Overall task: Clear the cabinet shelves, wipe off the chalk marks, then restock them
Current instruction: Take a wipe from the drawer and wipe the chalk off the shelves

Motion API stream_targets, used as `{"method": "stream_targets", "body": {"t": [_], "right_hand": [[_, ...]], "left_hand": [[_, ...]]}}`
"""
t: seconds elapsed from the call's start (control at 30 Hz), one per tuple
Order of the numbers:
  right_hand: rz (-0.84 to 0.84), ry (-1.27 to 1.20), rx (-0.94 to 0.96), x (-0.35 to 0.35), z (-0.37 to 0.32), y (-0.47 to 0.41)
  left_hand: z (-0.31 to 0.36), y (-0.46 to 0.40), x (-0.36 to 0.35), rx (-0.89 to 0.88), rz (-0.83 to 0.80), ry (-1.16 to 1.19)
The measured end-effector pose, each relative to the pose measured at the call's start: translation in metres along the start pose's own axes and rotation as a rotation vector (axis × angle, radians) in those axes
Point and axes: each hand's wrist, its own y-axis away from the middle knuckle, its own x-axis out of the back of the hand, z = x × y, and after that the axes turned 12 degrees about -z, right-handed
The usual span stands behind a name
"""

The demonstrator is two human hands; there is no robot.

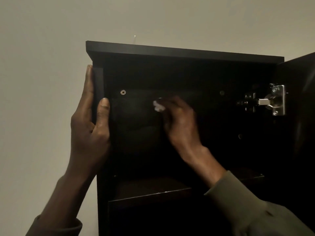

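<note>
Closest to the camera are two olive-green sleeves [252,206], one at each bottom corner. The left hand [88,126] reaches up the left side wall of the dark cabinet [170,51] and grips its front edge: the fingers lie flat on the outside and the thumb curls round onto the inside. The right hand [180,123] is deeper in, inside the top space of the cabinet. It looks blurry, and its curled fingers pinch a small white wad [158,106], maybe a tissue or cloth, up near the back panel. The wad is too crumpled to tell which way it points. Under the hands, a dark shelf [150,193] runs from side to side. A silver screw [123,92] sits in the back panel. On the right, a shiny metal hinge [272,101] holds the open door [300,92]. The cabinet stands tall against a plain pale wall [51,31] in a dim room.
</note>
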Motion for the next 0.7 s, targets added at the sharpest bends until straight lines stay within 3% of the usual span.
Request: {"method": "stream_targets", "body": {"t": [0.1, 0.17, 0.2, 0.27, 0.37, 0.5, 0.7], "right_hand": [[-0.282, -0.112, 0.092, -0.025, -0.022, 0.002], [-0.376, -0.146, 0.045, -0.027, -0.028, 0.002], [-0.351, -0.158, -0.007, -0.020, -0.029, 0.003], [-0.147, -0.185, -0.092, 0.003, -0.030, 0.006], [0.097, -0.004, -0.321, 0.046, -0.008, 0.020], [-0.007, 0.180, -0.657, 0.082, 0.032, 0.046], [-0.049, 0.217, -0.644, 0.060, 0.028, 0.054]], "left_hand": [[0.001, 0.000, 0.000, 0.002, -0.014, -0.011], [0.003, 0.001, 0.002, -0.002, -0.020, -0.016], [0.003, 0.001, 0.002, -0.006, -0.020, -0.017], [0.003, 0.001, 0.002, -0.012, -0.023, -0.012], [0.003, 0.000, 0.001, -0.006, -0.020, -0.008], [0.003, 0.001, 0.000, 0.004, -0.011, -0.001], [0.003, 0.013, -0.002, 0.034, -0.017, 0.004]]}}
